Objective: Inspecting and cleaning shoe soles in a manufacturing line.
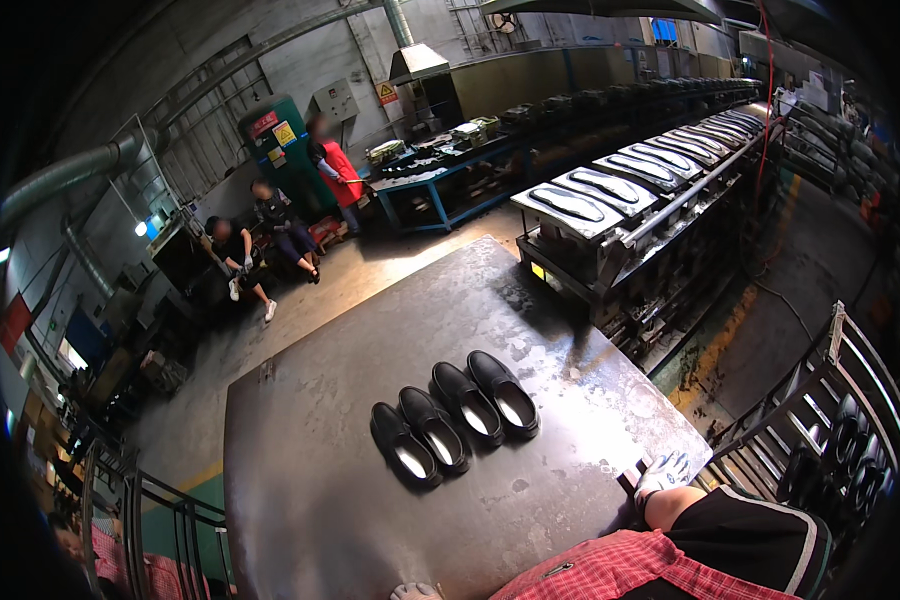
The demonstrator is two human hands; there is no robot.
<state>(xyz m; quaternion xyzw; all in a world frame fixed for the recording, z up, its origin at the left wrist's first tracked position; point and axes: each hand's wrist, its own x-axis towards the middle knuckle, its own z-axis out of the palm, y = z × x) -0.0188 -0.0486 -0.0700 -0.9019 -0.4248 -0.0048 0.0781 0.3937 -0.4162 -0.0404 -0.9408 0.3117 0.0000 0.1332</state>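
Note:
Two pairs of black slip-on shoes with pale insoles stand side by side on the metal tabletop, their toes pointing away from me. My right hand, in a whitish glove, lies at the table's right edge with its fingers stretched out, and no thing shows in it. Beside it on the tabletop is a small dark block-like piece. Of my left hand, only a gloved part shows at the near table edge; its fingers are mostly cut off. Neither hand touches the shoes.
Metal sole moulds line a long conveyor beyond the table. A rack at right holds black shoes. Metal railings stand at lower left, near a person in red checks. Three people are at far left, one in a red apron.

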